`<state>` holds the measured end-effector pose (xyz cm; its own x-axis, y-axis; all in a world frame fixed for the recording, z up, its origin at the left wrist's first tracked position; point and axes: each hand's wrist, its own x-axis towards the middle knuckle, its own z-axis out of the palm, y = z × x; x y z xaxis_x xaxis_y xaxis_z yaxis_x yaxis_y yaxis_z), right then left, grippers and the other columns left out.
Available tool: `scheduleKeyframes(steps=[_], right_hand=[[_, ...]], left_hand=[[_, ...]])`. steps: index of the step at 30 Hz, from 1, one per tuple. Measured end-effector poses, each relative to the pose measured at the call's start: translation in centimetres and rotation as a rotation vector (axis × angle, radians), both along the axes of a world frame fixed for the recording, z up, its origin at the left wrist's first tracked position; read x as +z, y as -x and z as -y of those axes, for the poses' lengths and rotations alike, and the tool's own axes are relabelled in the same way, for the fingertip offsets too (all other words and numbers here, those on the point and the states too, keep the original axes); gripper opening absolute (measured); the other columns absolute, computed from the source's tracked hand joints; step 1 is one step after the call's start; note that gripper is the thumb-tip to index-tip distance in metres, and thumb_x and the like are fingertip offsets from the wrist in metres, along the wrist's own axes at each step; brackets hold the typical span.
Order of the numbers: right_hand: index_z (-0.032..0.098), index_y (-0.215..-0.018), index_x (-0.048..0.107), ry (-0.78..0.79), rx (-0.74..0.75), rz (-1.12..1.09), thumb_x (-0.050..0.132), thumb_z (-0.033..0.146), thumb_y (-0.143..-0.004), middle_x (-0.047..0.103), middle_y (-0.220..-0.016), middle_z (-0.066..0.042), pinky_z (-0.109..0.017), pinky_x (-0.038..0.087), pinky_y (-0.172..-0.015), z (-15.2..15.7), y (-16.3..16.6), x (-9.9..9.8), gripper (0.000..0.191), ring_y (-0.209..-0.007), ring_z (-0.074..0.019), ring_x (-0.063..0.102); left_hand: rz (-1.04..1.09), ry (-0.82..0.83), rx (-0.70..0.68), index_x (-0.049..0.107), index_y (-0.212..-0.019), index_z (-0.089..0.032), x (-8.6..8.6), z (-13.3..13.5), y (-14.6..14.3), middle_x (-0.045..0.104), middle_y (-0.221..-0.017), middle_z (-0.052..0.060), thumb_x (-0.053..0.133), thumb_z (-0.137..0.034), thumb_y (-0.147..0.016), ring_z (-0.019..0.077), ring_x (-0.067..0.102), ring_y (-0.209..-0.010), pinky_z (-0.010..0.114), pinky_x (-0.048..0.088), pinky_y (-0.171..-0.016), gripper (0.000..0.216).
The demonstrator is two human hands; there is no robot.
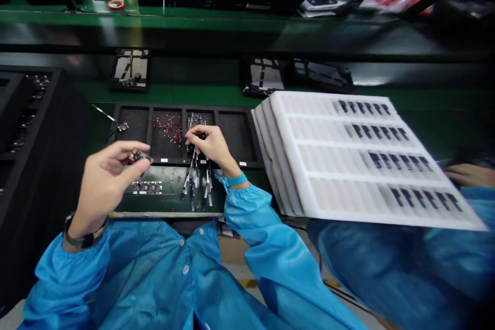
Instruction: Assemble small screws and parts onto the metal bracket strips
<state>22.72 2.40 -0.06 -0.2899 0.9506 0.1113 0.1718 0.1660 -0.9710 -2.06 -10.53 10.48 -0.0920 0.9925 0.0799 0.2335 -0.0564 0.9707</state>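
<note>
Between the thumb and fingers of my left hand (112, 172) is a small circuit board (139, 156), held above the near edge of the bench. My right hand (211, 145) reaches over a black compartment tray (133, 122), its fingers pinched at the third compartment, where small boards (196, 119) lie. Whatever those fingertips grip is too small to make out. Thin ribbon strips (194, 185) hang from that compartment over the tray's front edge. Tiny red parts (169, 128) are scattered in the second compartment. A row of joined circuit boards (147, 188) lies below my left hand.
Stacked white foam trays (332, 157) with black pieces stand at the right. Black trays of boards (36, 129) rise at the left. Opened devices (130, 70) lie behind the compartment tray. Another person's blue sleeve (477, 203) shows at the far right.
</note>
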Motion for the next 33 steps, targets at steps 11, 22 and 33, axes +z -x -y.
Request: scheduleKeyframes(steps=[11, 22, 33], right_hand=[[0.018, -0.082, 0.075, 0.119, 0.296, -0.070, 0.080, 0.058, -0.087, 0.078, -0.075, -0.004, -0.026, 0.048, -0.051, 1.2, 1.0, 1.1, 0.041, -0.048, -0.0112, 0.058], [0.017, -0.078, 0.074, 0.174, 0.264, -0.035, 0.080, 0.053, -0.088, 0.077, -0.074, -0.004, -0.026, 0.049, -0.052, 1.1, 0.8, 0.8, 0.038, -0.049, -0.0115, 0.059], [0.018, -0.079, 0.076, 0.231, 0.310, -0.044, 0.081, 0.061, -0.086, 0.079, -0.077, -0.005, -0.026, 0.049, -0.053, 1.1, 0.7, 0.6, 0.045, -0.050, -0.0114, 0.059]], left_hand=[[0.338, 0.204, -0.135, 0.079, -0.086, -0.015, -7.8, -9.7, -3.2, 0.070, -0.075, 0.003, 0.091, -0.035, -0.067, 0.0123, 0.058, -0.064, 0.024, 0.046, -0.057, 0.030], [0.395, 0.254, -0.181, 0.079, -0.086, -0.015, -9.3, -9.8, -4.2, 0.071, -0.072, 0.002, 0.091, -0.036, -0.067, 0.0124, 0.058, -0.063, 0.026, 0.047, -0.063, 0.031], [0.461, 0.316, -0.189, 0.081, -0.085, -0.016, -10.1, -9.9, -4.1, 0.072, -0.073, 0.003, 0.094, -0.036, -0.063, 0.0148, 0.061, -0.066, 0.029, 0.051, -0.067, 0.033]])
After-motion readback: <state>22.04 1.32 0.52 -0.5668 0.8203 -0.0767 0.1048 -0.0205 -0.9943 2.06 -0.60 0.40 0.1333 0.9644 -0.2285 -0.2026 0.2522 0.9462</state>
